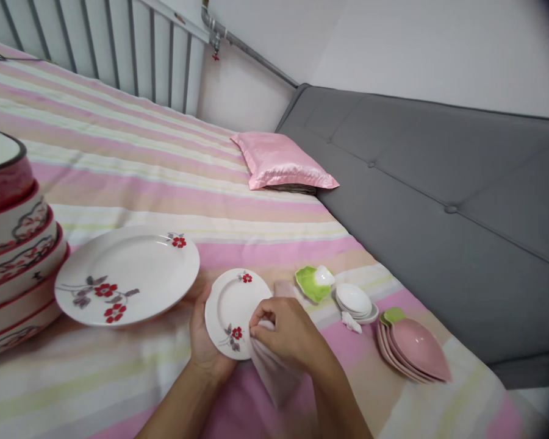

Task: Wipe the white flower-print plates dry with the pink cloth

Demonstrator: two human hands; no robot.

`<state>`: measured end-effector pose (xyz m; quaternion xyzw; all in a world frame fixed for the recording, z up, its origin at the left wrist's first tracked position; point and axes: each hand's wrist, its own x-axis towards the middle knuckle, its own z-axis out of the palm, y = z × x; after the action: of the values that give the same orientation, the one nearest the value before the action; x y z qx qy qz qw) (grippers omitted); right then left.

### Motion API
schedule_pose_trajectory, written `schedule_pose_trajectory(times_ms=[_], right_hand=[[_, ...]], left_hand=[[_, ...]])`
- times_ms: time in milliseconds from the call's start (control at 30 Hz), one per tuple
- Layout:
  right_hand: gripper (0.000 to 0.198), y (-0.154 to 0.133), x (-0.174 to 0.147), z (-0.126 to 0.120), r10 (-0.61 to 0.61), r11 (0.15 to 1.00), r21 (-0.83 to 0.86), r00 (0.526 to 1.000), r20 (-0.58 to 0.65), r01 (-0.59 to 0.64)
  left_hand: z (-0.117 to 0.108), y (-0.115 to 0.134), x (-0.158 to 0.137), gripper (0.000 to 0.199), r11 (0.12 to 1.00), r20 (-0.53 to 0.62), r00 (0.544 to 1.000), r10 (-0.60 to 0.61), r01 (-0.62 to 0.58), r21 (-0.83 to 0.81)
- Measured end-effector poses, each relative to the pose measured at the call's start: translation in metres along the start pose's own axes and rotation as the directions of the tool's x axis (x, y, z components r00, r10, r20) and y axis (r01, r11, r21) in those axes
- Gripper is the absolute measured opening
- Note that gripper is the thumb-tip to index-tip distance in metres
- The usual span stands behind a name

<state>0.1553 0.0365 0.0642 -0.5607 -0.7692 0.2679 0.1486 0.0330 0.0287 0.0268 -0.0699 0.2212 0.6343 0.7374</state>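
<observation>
A small white plate (229, 305) with red flowers and grey leaves is tilted up in my left hand (205, 341), which grips it by its left and lower edge. My right hand (286, 329) pinches a pale pinkish-grey cloth (274, 372) against the plate's lower right rim; the cloth hangs down below my fingers. Just left of my left hand, a large white plate (132, 274) shows the same flower pattern. Beyond it at the far left stands a stack of bowls (18, 262) with red rims and floral sides, cut off by the view's edge.
Right of my hands are a green leaf-shaped dish (311, 286), small white dishes (354, 300) and stacked pink dishes (416, 347). A pink pillow (283, 160) lies by the grey headboard (416, 158). Striped bedding (165, 195) covers the bed. A radiator (119, 55) stands behind.
</observation>
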Motion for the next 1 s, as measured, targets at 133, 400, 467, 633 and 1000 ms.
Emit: schedule_pose_trajectory(times_ms=[133, 400, 467, 633, 1000], right_hand=[[0.016, -0.003, 0.002, 0.006, -0.091, 0.992, 0.095, 0.994, 0.067, 0.084], [0.013, -0.011, 0.009, 0.019, -0.235, 0.958, 0.109, 0.945, -0.227, 0.265], [0.017, -0.013, 0.011, 0.021, -0.262, 0.941, 0.109, 0.894, -0.364, 0.32], [0.028, -0.009, 0.014, 0.02, -0.277, 0.923, 0.066, 0.773, -0.57, 0.379], [0.03, -0.008, 0.01, 0.02, -0.39, 0.9, 0.021, 0.823, -0.414, 0.436]], left_hand=[[-0.001, 0.0, 0.001, 0.04, 0.999, 0.017, 1.0, -0.021, 0.022, -0.026], [0.005, -0.003, -0.002, 0.038, 0.996, 0.038, 0.997, -0.073, 0.075, -0.047], [0.005, -0.004, -0.003, 0.039, 0.995, 0.048, 0.996, -0.078, 0.08, -0.055], [0.001, -0.004, -0.001, 0.036, 0.992, 0.104, 0.99, -0.091, 0.1, -0.079], [-0.004, 0.001, 0.004, 0.039, 0.985, 0.084, 0.993, -0.081, 0.093, -0.147]])
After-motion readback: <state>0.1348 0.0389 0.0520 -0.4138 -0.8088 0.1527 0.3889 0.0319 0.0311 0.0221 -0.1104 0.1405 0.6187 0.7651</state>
